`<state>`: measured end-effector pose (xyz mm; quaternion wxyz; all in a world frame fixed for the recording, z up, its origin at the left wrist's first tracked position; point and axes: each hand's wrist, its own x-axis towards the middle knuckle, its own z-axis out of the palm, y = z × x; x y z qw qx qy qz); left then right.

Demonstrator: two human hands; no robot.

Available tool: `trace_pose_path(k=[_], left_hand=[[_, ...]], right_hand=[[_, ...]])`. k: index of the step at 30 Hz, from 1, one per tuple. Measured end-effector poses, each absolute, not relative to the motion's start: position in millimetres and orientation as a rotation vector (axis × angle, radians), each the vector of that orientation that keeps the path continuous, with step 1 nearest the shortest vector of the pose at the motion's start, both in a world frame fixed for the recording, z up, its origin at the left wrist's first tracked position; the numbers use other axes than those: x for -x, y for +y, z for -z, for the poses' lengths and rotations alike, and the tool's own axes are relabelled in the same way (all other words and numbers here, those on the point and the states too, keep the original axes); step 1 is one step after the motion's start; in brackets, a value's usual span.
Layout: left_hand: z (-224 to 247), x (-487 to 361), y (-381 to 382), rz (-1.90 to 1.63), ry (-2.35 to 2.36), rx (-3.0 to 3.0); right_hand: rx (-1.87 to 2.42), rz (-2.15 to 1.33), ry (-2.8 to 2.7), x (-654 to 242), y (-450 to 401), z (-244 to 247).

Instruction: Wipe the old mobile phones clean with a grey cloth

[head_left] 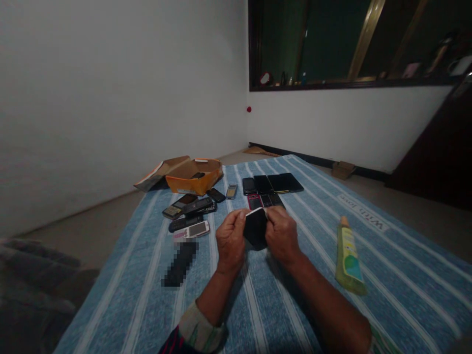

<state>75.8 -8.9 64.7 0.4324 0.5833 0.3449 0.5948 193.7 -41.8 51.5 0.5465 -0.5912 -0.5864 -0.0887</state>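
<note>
Between my two hands is a dark, flat item with a pale upper edge, perhaps a phone or a cloth (255, 230); which one I cannot tell. My left hand (231, 239) pinches its left side, and my right hand (283, 234) grips its upper right corner. Just beyond them lie a red-edged phone (254, 202) and dark phones, with a row of larger black devices (263, 185) behind. Left of my left hand are several old phones, among them a white one (191, 230).
An open orange box (195, 179) stands at the back left of the blue striped cloth (140, 260). A bottle of yellow-green liquid (348, 258) lies at the right. A pixelated dark object (180, 264) is at the front left.
</note>
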Motion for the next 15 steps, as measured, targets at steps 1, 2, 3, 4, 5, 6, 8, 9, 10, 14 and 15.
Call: trace_pose_path(k=[1,2,3,4,5,6,8,9,10,14,15], left_hand=[[-61.9,-72.7,-8.1,-1.475,0.840,-1.430],[-59.6,-67.8,-7.6,-1.465,0.833,-1.426],[-57.9,-61.3,-7.5,-1.457,0.847,-1.437],[-56.7,-53.7,-7.9,-1.446,0.873,-1.454],[-55.8,-45.4,-8.9,-1.464,0.908,-1.459],[-55.0,-37.0,-10.5,-1.466,0.957,-1.485],[-52.5,-21.1,-15.4,-1.440,1.058,-1.524],[-50.5,-14.4,-18.3,-1.429,1.090,-1.517],[-47.7,-8.8,-21.5,-1.432,1.119,-1.492],[-32.6,2.9,-32.3,-1.410,1.170,-1.423],[-29.0,3.6,-34.2,-1.402,1.172,-1.417]], right_hand=[[1.402,0.264,-1.426,-191.5,-42.3,-52.0],[1.402,0.316,-1.464,-187.9,-42.8,-52.0],[1.402,0.368,-1.502,-183.1,-43.1,-51.6],[1.402,0.418,-1.543,-177.3,-43.4,-51.1],[1.404,0.467,-1.583,-170.7,-43.6,-50.4],[1.406,0.513,-1.622,-163.6,-43.6,-49.7],[1.410,0.586,-1.697,-148.8,-43.1,-48.2],[1.410,0.613,-1.729,-141.5,-42.7,-47.2],[1.409,0.633,-1.757,-134.6,-42.1,-45.9],[1.359,0.690,-1.831,-113.5,-40.0,-35.6],[1.344,0.700,-1.847,-110.6,-40.0,-32.1]])
